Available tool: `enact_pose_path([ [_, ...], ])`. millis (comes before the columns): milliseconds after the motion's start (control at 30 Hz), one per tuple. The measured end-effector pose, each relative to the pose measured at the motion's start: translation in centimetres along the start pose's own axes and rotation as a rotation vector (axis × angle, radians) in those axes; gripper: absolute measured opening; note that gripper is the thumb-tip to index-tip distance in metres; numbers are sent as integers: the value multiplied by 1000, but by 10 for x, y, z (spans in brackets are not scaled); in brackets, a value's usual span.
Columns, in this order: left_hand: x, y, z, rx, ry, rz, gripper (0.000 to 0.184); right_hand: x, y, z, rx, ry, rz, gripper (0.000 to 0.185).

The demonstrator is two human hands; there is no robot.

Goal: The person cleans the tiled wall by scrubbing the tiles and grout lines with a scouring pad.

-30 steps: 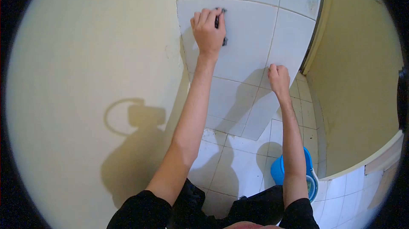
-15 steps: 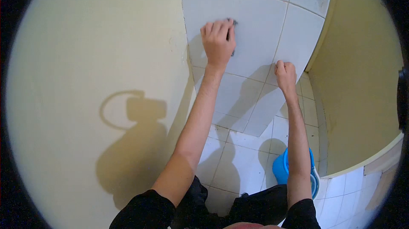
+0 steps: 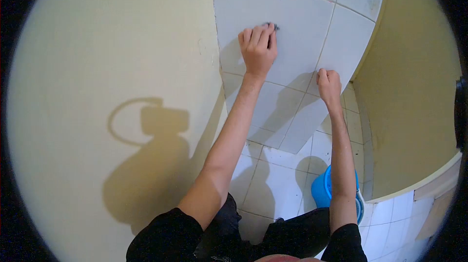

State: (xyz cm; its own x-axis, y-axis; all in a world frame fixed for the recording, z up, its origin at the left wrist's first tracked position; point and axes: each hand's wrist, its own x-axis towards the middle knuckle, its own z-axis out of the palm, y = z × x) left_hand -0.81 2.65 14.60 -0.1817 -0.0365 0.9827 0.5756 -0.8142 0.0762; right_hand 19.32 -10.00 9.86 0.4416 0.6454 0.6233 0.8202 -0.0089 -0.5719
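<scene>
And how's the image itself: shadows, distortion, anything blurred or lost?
All in the head view: black corners; the right wall's lower edge bows, probably lens distortion; a large shadow falls on the left wall; the dark item under the left hand is mostly hidden.

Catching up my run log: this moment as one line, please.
left hand: grips dark object at tiles | right hand: closed, by tiles | bucket: on floor, partly hidden

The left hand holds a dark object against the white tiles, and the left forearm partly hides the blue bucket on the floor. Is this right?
Not quite: in the head view, it is the right forearm that partly hides the blue bucket on the floor. The left hand does hold a dark object against the white tiles.
</scene>
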Motion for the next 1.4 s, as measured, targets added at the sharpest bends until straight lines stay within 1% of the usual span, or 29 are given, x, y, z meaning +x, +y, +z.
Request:
enact_pose_path([
  [67, -16, -2, 1, -20, 5, 52, 16, 2, -1, -6, 11, -28, 13, 51],
  [167, 6, 1, -7, 14, -55, 106, 17, 0, -5, -8, -2, -50, 29, 52],
  [267, 42, 9, -11, 31, -58, 26, 17, -2, -6, -6, 21, -12, 19, 52],
  [333, 39, 10, -7, 13, -36, -6, 18, 1, -2, -2, -2, 14, -1, 52],
  [367, 36, 12, -6, 4, -27, -25, 18, 2, 1, -1, -16, 24, -10, 52],
  [467, -14, 2, 0, -26, -11, 39, 21, 0, -2, -4, -24, 25, -12, 51],
  [567, -44, -7, -5, -69, 13, 131, 23, -1, -6, -6, -4, -19, 19, 51],
  [600, -37, -5, -7, -23, -39, 127, 23, -1, -6, -6, -9, -16, 16, 52],
  [700, 13, 3, -3, 27, 9, 40, 14, -1, -8, -5, -16, -13, 18, 52],
  [800, 42, 8, -2, -36, 26, -77, 15, -2, -13, -7, -13, -14, 25, 52],
  [900, 18, 3, 0, -32, 45, -9, 15, -2, -7, -5, -24, -18, 9, 52],
  [967, -15, -2, 1, -58, 27, 3, 15, -1, -9, -7, -14, -30, 20, 51],
  [1000, -17, 2, -4, -71, 15, 12, 14, -2, -8, -6, -10, -23, 15, 51],
  [1100, 5, 3, -5, -32, -63, 61, 13, 0, -1, -4, -10, 7, -8, 51],
  [1200, 49, 2, 5, 8, 17, 22, 15, -1, -3, -1, -24, 21, -3, 50],
  [1300, 46, 11, 2, -16, 29, -63, 14, 0, -10, -6, -42, -1, 26, 51],
  [1400, 3, 13, 6, -67, 85, -18, 14, -3, -10, -5, -33, -11, 19, 51],
])
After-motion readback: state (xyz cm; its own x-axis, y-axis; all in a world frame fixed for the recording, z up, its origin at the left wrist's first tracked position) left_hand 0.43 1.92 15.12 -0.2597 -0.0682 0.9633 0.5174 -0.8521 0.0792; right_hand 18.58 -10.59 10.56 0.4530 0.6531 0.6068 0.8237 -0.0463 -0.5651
